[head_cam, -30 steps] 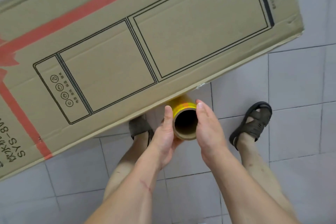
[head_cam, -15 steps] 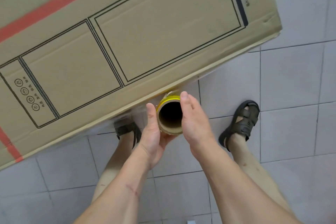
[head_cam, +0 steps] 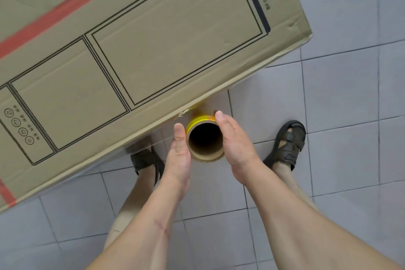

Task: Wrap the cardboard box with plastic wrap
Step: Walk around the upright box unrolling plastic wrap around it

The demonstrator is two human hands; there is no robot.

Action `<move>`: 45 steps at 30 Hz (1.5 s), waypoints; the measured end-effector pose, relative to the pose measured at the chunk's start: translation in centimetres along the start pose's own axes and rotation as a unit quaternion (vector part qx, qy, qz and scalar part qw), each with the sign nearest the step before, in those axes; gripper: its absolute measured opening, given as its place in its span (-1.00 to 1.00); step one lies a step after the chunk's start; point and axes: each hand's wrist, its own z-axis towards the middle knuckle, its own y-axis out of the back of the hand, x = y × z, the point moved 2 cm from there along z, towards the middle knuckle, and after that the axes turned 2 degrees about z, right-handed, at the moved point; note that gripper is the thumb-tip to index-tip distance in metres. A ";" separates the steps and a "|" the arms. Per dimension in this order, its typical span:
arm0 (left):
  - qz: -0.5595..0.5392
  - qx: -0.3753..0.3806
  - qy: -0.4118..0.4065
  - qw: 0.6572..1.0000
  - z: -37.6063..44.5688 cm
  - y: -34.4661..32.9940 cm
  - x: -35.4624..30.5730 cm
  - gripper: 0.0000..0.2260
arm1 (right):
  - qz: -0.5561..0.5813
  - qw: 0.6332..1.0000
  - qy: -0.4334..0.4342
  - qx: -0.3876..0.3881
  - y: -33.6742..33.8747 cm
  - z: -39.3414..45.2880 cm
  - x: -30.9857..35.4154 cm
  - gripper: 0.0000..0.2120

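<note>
A long brown cardboard box with a red stripe and black line drawings fills the upper left and lies at a slant. Just below its near edge is the plastic wrap roll, seen end-on: a cardboard tube with a yellow rim. My left hand holds the tube's left side with the thumb pointing up along it. My right hand holds the right side. The fingers of both hands are hidden behind the roll. Clear film stretches from the roll towards the box's side.
The grey tiled floor lies open to the right of and below the box. My feet are in dark sandals, the right one beside the roll and the left one partly under the box edge and the film.
Both hands and the roll have moved along the box's near edge towards its right end. The grip on the roll looks the same.
</note>
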 end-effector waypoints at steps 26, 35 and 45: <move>-0.055 0.102 0.055 0.992 -1.3 -8.7 -0.9 -0.01 | -0.026 0.994 0.015 -0.107 6.5 1.2 3.4 -0.39; -0.057 -0.028 0.054 0.997 -1.4 -9.8 -1.2 -0.38 | -0.061 0.991 0.073 -0.092 7.0 1.4 1.5 -0.42; -0.077 -0.079 0.045 0.993 -1.0 -10.3 -1.1 -0.19 | -0.078 0.996 0.025 -0.021 7.6 2.1 2.0 0.07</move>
